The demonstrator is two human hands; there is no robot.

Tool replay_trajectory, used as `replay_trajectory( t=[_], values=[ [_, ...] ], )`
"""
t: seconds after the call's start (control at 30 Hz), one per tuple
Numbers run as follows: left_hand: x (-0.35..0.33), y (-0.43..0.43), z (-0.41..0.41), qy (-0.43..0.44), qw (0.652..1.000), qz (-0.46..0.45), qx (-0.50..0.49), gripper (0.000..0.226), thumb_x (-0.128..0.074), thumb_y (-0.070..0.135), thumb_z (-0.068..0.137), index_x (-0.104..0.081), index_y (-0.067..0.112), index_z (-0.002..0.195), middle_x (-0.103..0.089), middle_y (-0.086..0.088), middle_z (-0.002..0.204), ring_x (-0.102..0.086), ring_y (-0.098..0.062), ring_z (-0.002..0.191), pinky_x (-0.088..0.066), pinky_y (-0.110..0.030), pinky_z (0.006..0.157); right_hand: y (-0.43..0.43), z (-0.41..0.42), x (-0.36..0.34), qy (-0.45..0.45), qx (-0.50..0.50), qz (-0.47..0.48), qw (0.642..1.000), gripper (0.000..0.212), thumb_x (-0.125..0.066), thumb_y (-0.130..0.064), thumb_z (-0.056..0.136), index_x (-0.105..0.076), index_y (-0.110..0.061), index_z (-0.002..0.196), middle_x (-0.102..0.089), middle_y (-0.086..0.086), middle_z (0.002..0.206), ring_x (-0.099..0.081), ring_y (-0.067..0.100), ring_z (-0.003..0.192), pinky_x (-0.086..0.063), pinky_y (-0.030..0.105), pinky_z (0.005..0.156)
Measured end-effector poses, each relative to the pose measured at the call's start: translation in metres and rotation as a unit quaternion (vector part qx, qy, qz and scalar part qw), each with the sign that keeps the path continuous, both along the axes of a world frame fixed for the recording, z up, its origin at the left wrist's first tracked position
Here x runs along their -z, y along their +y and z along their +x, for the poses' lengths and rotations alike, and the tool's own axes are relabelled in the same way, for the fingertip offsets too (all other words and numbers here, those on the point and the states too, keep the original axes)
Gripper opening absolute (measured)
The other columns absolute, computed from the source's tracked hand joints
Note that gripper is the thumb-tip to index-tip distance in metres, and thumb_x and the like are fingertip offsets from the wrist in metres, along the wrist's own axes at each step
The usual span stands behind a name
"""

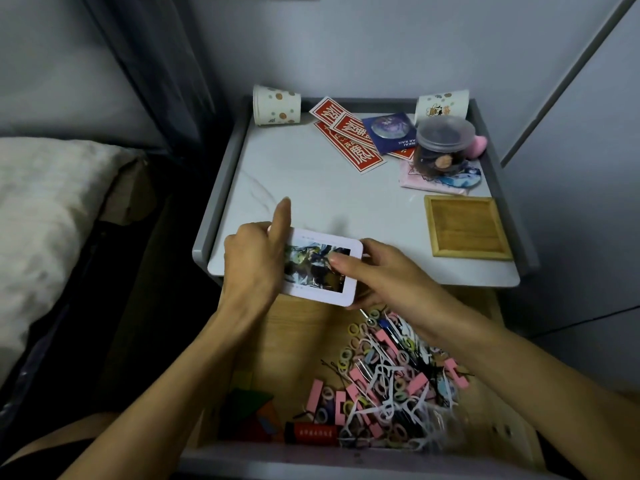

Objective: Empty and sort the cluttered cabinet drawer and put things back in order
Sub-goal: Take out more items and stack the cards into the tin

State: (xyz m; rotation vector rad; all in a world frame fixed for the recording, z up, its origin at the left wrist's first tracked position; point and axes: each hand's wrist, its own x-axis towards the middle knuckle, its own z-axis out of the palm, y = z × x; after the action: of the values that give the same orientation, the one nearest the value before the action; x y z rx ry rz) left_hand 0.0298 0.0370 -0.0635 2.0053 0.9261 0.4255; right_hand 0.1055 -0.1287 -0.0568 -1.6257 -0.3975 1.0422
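Both hands hold a pink, rounded card case (320, 266) with a dark picture on its face, above the front edge of the cabinet top (311, 188). My left hand (256, 265) grips its left end, index finger pointing up. My right hand (367, 271) pinches its right end, thumb on the picture. Below, the open wooden drawer (294, 327) holds a tangle of small hair ties, pink clips and white floss picks (384, 382), coloured flat shapes (252, 410) and a red tube (311, 434).
On the cabinet top lie two tipped paper cups (275, 105) (441, 105), red paper cards (346, 140), a blue booklet with a round badge (389, 131), a lidded clear jar (440, 147), a pink pouch (440, 178) and a wooden tray (465, 228). A bed (45, 216) is to the left.
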Motion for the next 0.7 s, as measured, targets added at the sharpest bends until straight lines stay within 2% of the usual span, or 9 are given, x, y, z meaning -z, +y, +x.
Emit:
replay_trajectory(
  t=[0.07, 0.17, 0.27, 0.37, 0.5, 0.6, 0.7],
  values=[
    [0.0, -0.001, 0.0, -0.01, 1.0, -0.001, -0.016, 0.07, -0.039, 0.06, 0.099, -0.042, 0.006, 0.053, -0.052, -0.009, 0.056, -0.05, -0.027, 0.062, -0.042, -0.039, 0.068, 0.003, -0.008, 0.005, 0.013, -0.013, 0.018, 1.0, 0.035, -0.062, -0.031, 0.094, -0.057, -0.017, 0.126, -0.071, 0.004, 0.109, -0.073, 0.023, 0.086, -0.061, 0.034, 0.075],
    [0.0, -0.001, 0.002, 0.022, 1.0, -0.007, -0.012, 0.076, -0.037, 0.065, 0.096, -0.059, 0.001, 0.063, -0.061, -0.009, 0.065, -0.059, -0.027, 0.071, -0.037, -0.035, 0.068, 0.002, -0.01, 0.006, 0.019, -0.017, 0.039, 0.999, 0.033, -0.058, -0.027, 0.096, -0.056, -0.011, 0.125, -0.072, 0.008, 0.1, -0.073, 0.03, 0.08, -0.061, 0.035, 0.074],
    [0.007, 0.002, 0.001, 0.029, 0.998, -0.046, 0.01, 0.075, -0.038, 0.075, 0.089, -0.072, 0.01, 0.074, -0.071, -0.007, 0.074, -0.067, -0.025, 0.079, -0.048, -0.039, 0.076, -0.001, -0.004, 0.003, 0.029, -0.007, 0.045, 0.999, 0.033, -0.056, -0.027, 0.097, -0.058, -0.007, 0.123, -0.073, 0.009, 0.092, -0.072, 0.026, 0.075, -0.059, 0.03, 0.069],
    [0.01, 0.003, -0.001, 0.009, 0.993, -0.113, 0.028, 0.077, -0.041, 0.085, 0.078, -0.074, 0.016, 0.08, -0.075, -0.004, 0.08, -0.072, -0.024, 0.08, -0.054, -0.045, 0.087, -0.001, -0.001, 0.002, 0.045, -0.002, 0.05, 0.998, 0.035, -0.055, -0.029, 0.097, -0.057, -0.006, 0.124, -0.073, 0.014, 0.093, -0.072, 0.025, 0.075, -0.059, 0.028, 0.068],
    [0.003, 0.0, 0.0, 0.018, 0.999, -0.03, 0.012, 0.066, -0.042, 0.068, 0.093, -0.068, 0.01, 0.073, -0.069, -0.01, 0.076, -0.065, -0.024, 0.076, -0.045, -0.037, 0.071, 0.0, -0.004, 0.003, 0.064, -0.018, 0.059, 0.996, 0.033, -0.056, -0.028, 0.096, -0.058, -0.008, 0.121, -0.074, 0.013, 0.092, -0.071, 0.025, 0.077, -0.06, 0.029, 0.07],
    [0.003, 0.002, 0.0, 0.009, 1.0, -0.028, 0.008, 0.069, -0.043, 0.068, 0.092, -0.069, 0.005, 0.075, -0.069, -0.012, 0.076, -0.065, -0.026, 0.075, -0.044, -0.036, 0.069, 0.0, -0.001, 0.003, 0.051, -0.019, 0.049, 0.997, 0.03, -0.058, -0.03, 0.095, -0.06, -0.011, 0.119, -0.074, 0.011, 0.095, -0.071, 0.023, 0.078, -0.058, 0.027, 0.069],
    [0.004, 0.003, 0.002, 0.033, 0.999, -0.025, 0.015, 0.068, -0.045, 0.067, 0.092, -0.068, 0.005, 0.077, -0.066, -0.009, 0.073, -0.061, -0.019, 0.072, -0.038, -0.031, 0.061, -0.001, 0.002, 0.004, 0.021, -0.001, 0.028, 0.999, 0.032, -0.064, -0.031, 0.092, -0.062, -0.012, 0.118, -0.074, 0.007, 0.1, -0.071, 0.021, 0.08, -0.058, 0.028, 0.072]
  ],
)
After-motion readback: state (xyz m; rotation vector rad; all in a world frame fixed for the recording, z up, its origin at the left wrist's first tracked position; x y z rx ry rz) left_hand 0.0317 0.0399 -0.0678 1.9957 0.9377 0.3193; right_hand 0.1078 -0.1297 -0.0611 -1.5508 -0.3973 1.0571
